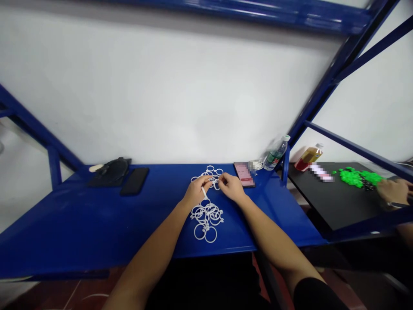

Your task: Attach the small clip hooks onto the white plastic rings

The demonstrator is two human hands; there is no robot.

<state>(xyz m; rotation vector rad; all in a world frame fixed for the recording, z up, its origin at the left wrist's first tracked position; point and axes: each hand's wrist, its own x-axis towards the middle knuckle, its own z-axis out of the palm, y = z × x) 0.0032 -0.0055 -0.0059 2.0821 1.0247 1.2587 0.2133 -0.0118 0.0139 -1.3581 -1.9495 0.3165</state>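
The left hand pinches a white tie against the white plastic rings, the right hand closed on them; rings nearest the body look joined, those beyond unclear.

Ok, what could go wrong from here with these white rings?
The white rings lie interlinked in a loose heap, so a pull by the left hand could tangle them further. The right hand works right beside a phone, so rings might catch on it or shift it.
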